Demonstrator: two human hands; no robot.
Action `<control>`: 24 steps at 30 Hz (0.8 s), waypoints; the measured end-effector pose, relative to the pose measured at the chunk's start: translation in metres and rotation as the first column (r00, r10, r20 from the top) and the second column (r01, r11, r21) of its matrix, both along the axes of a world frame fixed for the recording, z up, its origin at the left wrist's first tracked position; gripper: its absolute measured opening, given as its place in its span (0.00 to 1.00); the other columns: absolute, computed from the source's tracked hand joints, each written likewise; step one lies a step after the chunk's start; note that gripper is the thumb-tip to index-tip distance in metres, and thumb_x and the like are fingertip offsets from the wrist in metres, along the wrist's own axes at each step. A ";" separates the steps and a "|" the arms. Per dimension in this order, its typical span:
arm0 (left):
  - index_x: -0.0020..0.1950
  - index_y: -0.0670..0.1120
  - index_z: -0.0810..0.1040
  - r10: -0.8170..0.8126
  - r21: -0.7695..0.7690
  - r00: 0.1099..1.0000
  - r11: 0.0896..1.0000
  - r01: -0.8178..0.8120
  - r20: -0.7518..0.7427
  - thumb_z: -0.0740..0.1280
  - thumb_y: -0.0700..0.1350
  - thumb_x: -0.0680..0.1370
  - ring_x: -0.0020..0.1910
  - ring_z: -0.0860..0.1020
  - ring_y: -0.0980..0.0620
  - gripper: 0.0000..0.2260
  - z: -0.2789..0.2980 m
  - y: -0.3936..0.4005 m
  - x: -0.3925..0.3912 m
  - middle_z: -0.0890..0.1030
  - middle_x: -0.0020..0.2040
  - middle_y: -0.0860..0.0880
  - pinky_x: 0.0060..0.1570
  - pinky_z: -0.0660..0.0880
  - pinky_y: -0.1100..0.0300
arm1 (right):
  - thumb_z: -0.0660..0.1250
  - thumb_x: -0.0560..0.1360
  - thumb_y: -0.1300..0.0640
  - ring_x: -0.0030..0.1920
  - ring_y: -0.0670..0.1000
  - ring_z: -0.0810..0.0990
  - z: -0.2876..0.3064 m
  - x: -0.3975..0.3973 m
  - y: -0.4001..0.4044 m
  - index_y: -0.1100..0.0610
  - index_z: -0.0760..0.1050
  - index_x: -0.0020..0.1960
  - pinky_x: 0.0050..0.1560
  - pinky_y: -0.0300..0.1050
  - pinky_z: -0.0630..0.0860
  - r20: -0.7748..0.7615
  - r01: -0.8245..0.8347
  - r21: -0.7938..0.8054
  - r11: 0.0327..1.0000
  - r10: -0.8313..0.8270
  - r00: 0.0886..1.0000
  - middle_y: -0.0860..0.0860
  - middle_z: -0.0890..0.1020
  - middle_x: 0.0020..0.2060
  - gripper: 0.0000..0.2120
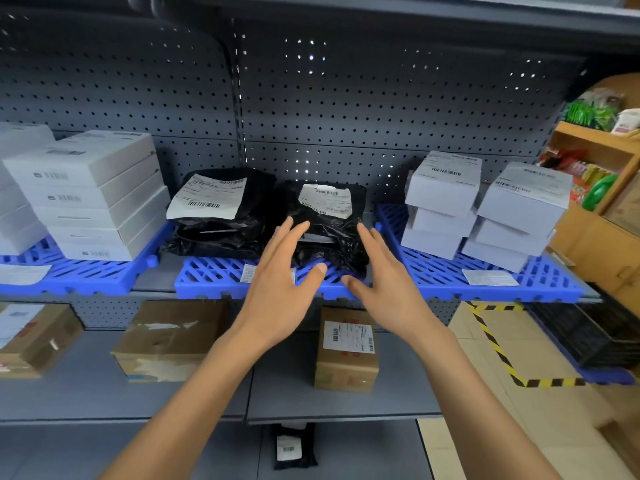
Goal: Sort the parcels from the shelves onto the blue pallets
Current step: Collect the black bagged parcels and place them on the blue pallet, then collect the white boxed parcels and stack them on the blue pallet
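Note:
Two black plastic parcel bags with white labels lie on the middle blue pallet [214, 275]: one at the left [221, 220], one at the right [329, 216]. My left hand [280, 282] and my right hand [384, 275] reach toward the right bag with fingers straight and spread, one at each front corner; neither holds anything. White boxes are stacked on the left blue pallet [86, 275] and on the right blue pallet [540, 278]. On the grey shelf below stand brown cardboard parcels [346, 355], [166, 341], [34, 337]. A small black parcel [292, 445] lies on the lowest shelf.
A dark pegboard wall backs the shelves. At the right stands a wooden rack [595, 209] with colourful goods. A black crate [595, 334] sits on the floor beside yellow-black floor tape [498, 351]. Loose paper labels lie on the pallets' front edges.

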State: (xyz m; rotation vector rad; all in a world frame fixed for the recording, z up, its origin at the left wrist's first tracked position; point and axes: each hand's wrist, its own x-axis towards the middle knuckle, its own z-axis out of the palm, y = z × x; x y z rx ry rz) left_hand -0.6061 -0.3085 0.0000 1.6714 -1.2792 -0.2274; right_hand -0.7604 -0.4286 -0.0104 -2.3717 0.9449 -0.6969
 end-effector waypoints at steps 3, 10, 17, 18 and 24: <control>0.78 0.59 0.63 0.005 -0.001 0.999 1.000 -0.005 0.037 0.67 0.50 0.81 0.78 0.51 0.65 0.26 -0.006 0.011 -0.002 0.55 0.80 0.64 0.72 0.51 0.66 | 0.67 0.80 0.49 0.77 0.46 0.59 -0.002 -0.009 0.011 0.39 0.47 0.81 0.73 0.52 0.66 -0.007 0.006 -0.008 1.000 -0.007 1.000 0.41 0.46 0.81 0.39; 0.66 0.59 0.77 -0.055 -0.058 0.998 0.997 0.055 -0.001 0.68 0.49 0.80 0.66 0.71 0.64 0.15 -0.017 0.034 -0.004 0.74 0.64 0.67 0.67 0.67 0.61 | 0.66 0.80 0.45 0.79 0.46 0.58 -0.003 -0.033 0.052 0.43 0.61 0.79 0.74 0.47 0.63 -0.088 0.097 -0.059 0.994 -0.102 0.991 0.45 0.59 0.80 0.29; 0.57 0.58 0.82 -0.275 0.147 0.958 0.947 0.285 -0.084 0.69 0.48 0.80 0.54 0.79 0.67 0.08 -0.035 0.051 0.001 0.84 0.50 0.64 0.59 0.76 0.58 | 0.67 0.77 0.40 0.62 0.54 0.79 0.001 -0.049 0.098 0.44 0.69 0.75 0.61 0.48 0.76 -0.458 0.099 0.182 0.978 -0.005 0.889 0.51 0.80 0.65 0.28; 0.57 0.59 0.82 -0.300 0.167 0.951 0.936 0.310 -0.080 0.69 0.49 0.80 0.54 0.79 0.67 0.08 -0.036 0.054 0.000 0.84 0.51 0.64 0.59 0.76 0.59 | 0.67 0.75 0.36 0.57 0.53 0.81 -0.001 -0.052 0.103 0.42 0.69 0.74 0.59 0.49 0.79 -0.453 0.105 0.230 0.968 0.011 0.891 0.50 0.80 0.64 0.30; 0.56 0.58 0.83 -0.351 0.127 0.930 0.923 0.363 -0.105 0.69 0.49 0.80 0.54 0.79 0.69 0.07 -0.033 0.060 -0.018 0.83 0.51 0.65 0.57 0.76 0.62 | 0.67 0.80 0.47 0.65 0.52 0.77 0.004 -0.077 0.131 0.47 0.68 0.75 0.61 0.44 0.74 -0.422 0.195 0.259 0.946 -0.071 0.904 0.49 0.76 0.68 0.25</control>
